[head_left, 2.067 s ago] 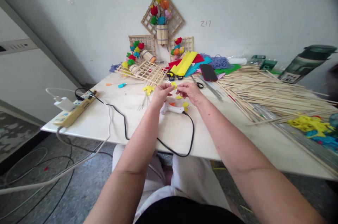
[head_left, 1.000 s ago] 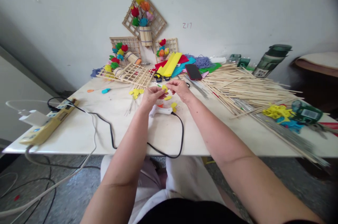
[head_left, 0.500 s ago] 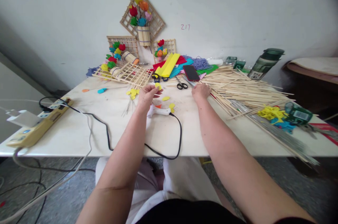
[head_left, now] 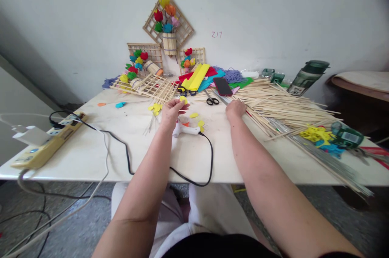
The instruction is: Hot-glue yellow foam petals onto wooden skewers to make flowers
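Observation:
A yellow paper petal (head_left: 184,99) is pinched in my left hand (head_left: 174,109), raised a little over the table. My right hand (head_left: 236,109) rests palm down by the ends of the metal wires (head_left: 281,128), its fingers curled under and hidden, so what they grip does not show. Under my left wrist lies a white glue gun (head_left: 187,129) with a black cord. Loose yellow petals (head_left: 193,115) and an orange scrap (head_left: 184,124) lie beside it. Yellow petal flowers on thin wires (head_left: 155,109) sit left of my left hand.
Black scissors (head_left: 212,101) and a phone (head_left: 223,86) lie beyond my hands. A heap of wooden sticks (head_left: 282,102) covers the right side. Stick lattices with paper flowers (head_left: 161,88) stand at the back. A power strip (head_left: 50,142) lies at the left edge, and a bottle (head_left: 308,77) stands back right.
The whole view has shifted slightly, so everything appears a little further right and lower. Both hands keep nearly the same place and pose, the left still pinching the yellow petal.

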Demonstrator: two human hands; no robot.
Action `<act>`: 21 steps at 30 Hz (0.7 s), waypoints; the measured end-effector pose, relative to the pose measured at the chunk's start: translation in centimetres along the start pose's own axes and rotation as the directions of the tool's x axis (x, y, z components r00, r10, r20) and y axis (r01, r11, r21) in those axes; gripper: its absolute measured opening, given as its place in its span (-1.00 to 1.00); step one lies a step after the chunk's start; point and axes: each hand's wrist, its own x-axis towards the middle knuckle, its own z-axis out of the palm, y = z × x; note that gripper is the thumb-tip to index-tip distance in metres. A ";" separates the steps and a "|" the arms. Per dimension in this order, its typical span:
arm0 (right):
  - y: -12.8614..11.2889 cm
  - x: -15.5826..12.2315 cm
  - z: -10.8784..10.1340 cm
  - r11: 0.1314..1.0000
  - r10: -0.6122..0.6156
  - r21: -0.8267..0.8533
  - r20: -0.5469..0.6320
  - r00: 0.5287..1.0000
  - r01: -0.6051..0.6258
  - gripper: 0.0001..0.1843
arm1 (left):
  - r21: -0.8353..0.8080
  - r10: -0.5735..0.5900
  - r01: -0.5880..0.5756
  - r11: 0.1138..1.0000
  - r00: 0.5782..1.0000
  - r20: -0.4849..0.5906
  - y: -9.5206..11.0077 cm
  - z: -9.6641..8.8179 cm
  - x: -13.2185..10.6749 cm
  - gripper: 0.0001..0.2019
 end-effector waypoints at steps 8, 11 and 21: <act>-0.2 -0.2 -0.4 1.000 0.023 0.020 -0.055 0.998 -0.022 -0.65 | -0.066 0.028 -0.030 0.997 0.999 -0.031 -0.4 -0.2 0.2 -0.67; -0.2 -0.2 -0.6 0.999 0.025 0.046 -0.043 0.999 -0.023 -0.67 | -0.066 0.037 -0.039 0.997 0.999 -0.040 -0.6 -0.3 0.3 -0.67; 0.5 0.3 -0.1 0.986 0.074 0.153 -0.034 0.997 -0.068 -0.69 | -0.052 0.039 -0.040 0.998 0.999 -0.017 -0.4 0.3 -0.1 -0.65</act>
